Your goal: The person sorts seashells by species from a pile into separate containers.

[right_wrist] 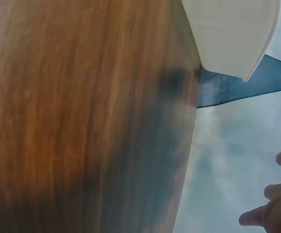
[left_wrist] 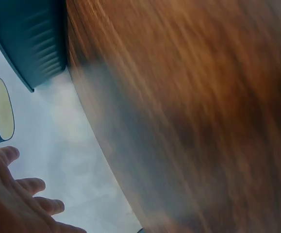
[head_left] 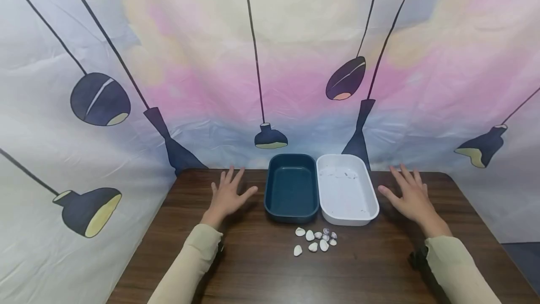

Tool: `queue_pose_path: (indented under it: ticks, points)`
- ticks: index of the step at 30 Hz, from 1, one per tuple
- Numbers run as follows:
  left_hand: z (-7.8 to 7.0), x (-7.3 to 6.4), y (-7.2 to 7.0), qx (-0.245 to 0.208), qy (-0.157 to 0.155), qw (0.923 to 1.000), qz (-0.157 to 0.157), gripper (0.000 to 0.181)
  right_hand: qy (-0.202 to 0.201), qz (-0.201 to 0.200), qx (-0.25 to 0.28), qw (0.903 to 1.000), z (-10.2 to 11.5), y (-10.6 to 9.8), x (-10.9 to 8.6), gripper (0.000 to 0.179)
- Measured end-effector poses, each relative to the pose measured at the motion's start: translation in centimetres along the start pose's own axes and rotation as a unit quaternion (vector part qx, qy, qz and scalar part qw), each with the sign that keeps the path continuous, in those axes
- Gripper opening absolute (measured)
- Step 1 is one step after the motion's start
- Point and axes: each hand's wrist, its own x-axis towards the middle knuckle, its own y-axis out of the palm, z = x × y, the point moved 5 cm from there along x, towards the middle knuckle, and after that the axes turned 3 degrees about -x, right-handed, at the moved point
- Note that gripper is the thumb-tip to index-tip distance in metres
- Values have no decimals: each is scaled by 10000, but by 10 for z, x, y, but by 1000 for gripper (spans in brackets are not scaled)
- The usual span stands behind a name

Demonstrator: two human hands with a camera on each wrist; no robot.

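The shells (head_left: 313,247) lie in a loose cluster on the table (head_left: 253,271), just on the person's side of the two trays and between the hands. From the left hand (head_left: 227,198) they lie to the right and back toward the person; from the right hand (head_left: 411,198), to the left and back. Neither hand is clearly nearer. Both hands are spread, fingers apart and thumbs pointing inward, holding nothing. The blue tray (head_left: 292,191) is next to the left hand, the white tray (head_left: 347,196) next to the right, neither touched. The trays stand side by side, long axes running away from the person. The cluster's long axis cannot be told with confidence.
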Motion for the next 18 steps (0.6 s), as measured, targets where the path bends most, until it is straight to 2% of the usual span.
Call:
queue_pose_path:
  ticks: [8,11,14,18]
  points:
    - [-6,2,14,-458,-39,9989,95,90,-129,-266,418,9987,10,2,-2,81]
    - [-10,4,20,-767,-69,9969,138,87,-184,-305,507,9981,14,5,-2,81]
    - [-13,7,27,-1230,-65,9920,266,85,-223,-290,500,9981,18,6,-1,81]
    - [-18,7,35,-1937,-86,9801,430,82,-321,-226,464,9982,25,9,-1,80]
